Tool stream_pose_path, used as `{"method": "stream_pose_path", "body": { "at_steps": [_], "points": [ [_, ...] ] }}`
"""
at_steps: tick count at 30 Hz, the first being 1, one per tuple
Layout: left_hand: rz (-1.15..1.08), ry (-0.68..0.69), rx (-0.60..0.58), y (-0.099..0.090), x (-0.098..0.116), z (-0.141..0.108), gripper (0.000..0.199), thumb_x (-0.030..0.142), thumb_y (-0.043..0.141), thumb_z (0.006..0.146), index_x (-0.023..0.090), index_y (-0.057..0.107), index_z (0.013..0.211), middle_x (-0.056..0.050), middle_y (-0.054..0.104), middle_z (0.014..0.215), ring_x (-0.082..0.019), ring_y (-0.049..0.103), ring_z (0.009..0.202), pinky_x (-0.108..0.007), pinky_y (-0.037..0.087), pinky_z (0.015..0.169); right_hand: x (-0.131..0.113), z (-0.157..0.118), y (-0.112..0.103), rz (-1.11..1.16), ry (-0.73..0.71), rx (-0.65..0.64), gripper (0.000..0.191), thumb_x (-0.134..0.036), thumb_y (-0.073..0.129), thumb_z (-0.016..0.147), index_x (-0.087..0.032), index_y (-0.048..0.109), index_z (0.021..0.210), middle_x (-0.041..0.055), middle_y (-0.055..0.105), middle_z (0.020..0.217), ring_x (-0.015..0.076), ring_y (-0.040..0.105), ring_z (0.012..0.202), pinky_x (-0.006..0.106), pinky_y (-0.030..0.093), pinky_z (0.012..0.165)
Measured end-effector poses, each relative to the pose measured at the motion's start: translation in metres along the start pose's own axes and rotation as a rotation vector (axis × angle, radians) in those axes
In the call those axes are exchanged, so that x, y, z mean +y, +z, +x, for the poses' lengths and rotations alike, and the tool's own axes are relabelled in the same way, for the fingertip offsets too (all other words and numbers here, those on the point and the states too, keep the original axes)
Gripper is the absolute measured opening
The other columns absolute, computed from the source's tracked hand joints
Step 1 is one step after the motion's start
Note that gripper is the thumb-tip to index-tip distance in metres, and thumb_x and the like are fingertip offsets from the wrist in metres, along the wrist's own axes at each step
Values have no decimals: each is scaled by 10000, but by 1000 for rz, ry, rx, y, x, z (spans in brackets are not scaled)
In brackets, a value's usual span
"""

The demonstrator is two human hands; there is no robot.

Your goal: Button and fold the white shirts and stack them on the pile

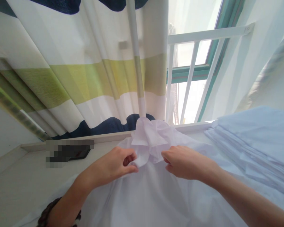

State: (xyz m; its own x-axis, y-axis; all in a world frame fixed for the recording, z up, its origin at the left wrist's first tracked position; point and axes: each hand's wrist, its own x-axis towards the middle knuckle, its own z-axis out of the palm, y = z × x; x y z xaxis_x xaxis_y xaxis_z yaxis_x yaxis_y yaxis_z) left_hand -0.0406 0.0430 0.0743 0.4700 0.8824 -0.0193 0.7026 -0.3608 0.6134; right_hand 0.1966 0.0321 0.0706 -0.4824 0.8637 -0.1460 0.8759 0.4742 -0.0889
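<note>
A white garment (144,195) of thin fabric spreads out in front of me, and its top end, which looks like a collar (151,135), is bunched up against the low ledge. My left hand (118,164) is closed on the left edge of that collar part, thumb and fingers pinching the fabric. On the other side, my right hand (184,162) has its fingers curled round the garment's right edge; the fingertips are partly hidden. A dark braided band circles my left wrist.
A pile of folded pale cloth (255,138) lies to the right. At the left, a dark flat object (82,153), partly blurred out, rests by the white ledge (113,137). Behind stand a striped curtain (85,78), a white railing (210,34) and a window.
</note>
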Motion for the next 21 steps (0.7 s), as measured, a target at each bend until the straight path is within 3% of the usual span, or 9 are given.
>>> {"method": "stream_pose_path", "body": {
  "at_steps": [3,5,7,9,12,16,19,21],
  "points": [
    [-256,-109,-232,25,-6,12,202,355,678,719,180,582,749,42,550,599,-109,491,493,-197,358,457,-1,9,11,187,-72,67,115,-146,526,731,-207,507,635,12,510,593,145,430,530,289,209,481],
    [-424,-183,-302,42,-19,22,269,386,699,685,171,543,719,53,504,563,-83,416,427,-193,300,400,3,20,25,366,-130,-15,195,-151,573,664,-206,436,537,-23,432,509,117,361,485,276,203,473],
    [-510,-201,-263,53,-32,29,300,394,719,669,162,534,714,50,513,571,-72,402,432,-190,279,405,9,33,40,486,-166,-97,255,-155,594,612,-199,385,473,-53,361,442,92,311,449,260,205,463],
    [-548,-182,-183,58,-42,34,304,393,731,670,152,555,733,23,575,623,-96,489,504,-199,343,466,17,45,53,566,-172,-72,253,-172,576,622,-193,373,472,-67,334,441,82,302,455,247,216,468],
    [-503,-146,-12,56,-52,41,295,398,724,680,145,614,785,-36,676,758,-190,628,714,-261,456,642,26,61,65,704,-114,101,202,-247,505,716,-195,407,548,-55,395,529,96,364,534,238,264,511],
    [-321,-156,247,46,-65,54,318,427,674,710,143,643,850,-90,710,907,-278,649,875,-353,469,792,33,82,73,853,81,392,256,-367,342,822,-195,453,667,-5,478,665,147,438,664,268,319,591],
    [-286,-164,261,37,-67,58,318,426,675,709,144,639,851,-93,709,905,-281,650,867,-346,473,764,38,87,73,942,137,409,266,-409,391,801,-205,423,634,-20,434,607,142,432,621,267,327,566],
    [-290,-159,127,31,-59,52,289,425,695,701,155,633,784,-50,697,745,-232,655,711,-295,478,639,42,81,69,1002,114,303,284,-434,441,793,-208,420,623,-42,405,555,123,420,547,255,339,520]
  ]
}}
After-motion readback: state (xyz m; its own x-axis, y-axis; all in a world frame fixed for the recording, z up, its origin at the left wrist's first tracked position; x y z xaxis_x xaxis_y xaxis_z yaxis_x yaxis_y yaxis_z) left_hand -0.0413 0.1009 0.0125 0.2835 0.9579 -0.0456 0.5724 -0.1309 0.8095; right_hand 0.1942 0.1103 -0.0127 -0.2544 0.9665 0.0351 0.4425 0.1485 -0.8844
